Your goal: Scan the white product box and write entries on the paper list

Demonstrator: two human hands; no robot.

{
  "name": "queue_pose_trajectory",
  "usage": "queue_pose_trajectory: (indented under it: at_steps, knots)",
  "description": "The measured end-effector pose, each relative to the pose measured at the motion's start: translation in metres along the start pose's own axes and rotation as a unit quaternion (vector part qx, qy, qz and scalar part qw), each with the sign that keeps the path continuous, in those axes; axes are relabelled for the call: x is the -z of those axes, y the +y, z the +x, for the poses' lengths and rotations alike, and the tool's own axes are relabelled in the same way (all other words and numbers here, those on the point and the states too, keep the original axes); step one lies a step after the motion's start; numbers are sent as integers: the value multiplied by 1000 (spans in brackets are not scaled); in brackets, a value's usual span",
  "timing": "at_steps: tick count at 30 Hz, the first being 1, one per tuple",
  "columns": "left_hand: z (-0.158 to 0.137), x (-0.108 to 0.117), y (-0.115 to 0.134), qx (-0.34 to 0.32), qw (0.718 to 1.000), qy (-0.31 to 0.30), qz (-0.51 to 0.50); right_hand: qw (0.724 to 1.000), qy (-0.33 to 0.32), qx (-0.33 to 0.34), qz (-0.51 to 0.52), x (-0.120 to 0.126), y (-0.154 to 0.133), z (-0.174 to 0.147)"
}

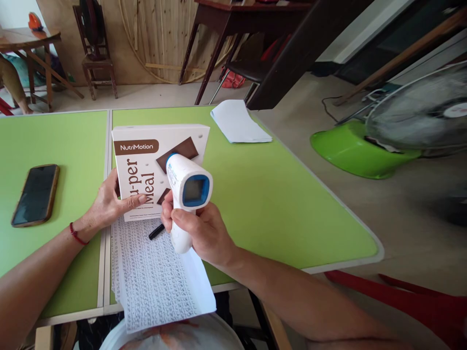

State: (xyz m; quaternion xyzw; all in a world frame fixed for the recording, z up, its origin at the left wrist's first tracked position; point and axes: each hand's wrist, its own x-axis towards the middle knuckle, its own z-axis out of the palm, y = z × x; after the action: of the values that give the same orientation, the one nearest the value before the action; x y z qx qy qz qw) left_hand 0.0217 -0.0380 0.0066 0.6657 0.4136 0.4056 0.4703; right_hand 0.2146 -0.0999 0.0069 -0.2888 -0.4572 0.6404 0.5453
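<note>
My left hand [116, 199] grips the left side of a white box [135, 133] with brown NutriMotion lettering, its thumb across the front face. The box stands upright with its printed face toward me. In my right hand [202, 231] is a white and blue infrared thermometer [188, 175], fingers wrapped round its handle. Its grey screen faces me and its nose points at the front of the box. Below them lies a sheet of paper [156, 287] covered in handwriting, hanging over the table's near edge. A black pen [156, 232] rests on it, partly hidden.
A smartphone [35, 195] lies on the left of the green table [292, 218]. Folded white paper [239, 121] sits near the far edge. Beyond the right edge stand a fan [423, 107] and a green stool [350, 150]. Part of a red chair [401, 301] is at lower right.
</note>
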Motion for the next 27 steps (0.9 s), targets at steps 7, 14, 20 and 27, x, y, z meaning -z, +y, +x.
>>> queue_pose_trajectory:
  at_steps: [7,14,20,27]
  knots:
    - [1,1,0,-12,1000,-1,15,1000,-8,-5,-14,-1,-1,1]
    - [0,4,-3,-18,999,-9,28,1000,-2,-2,-27,-3,-4,2]
    - [-1,5,-3,-12,1000,-17,21,999,5,-15,-34,-2,-4,3]
    - [-1,7,-2,5,998,-5,66,999,9,-15,-42,1,-1,2]
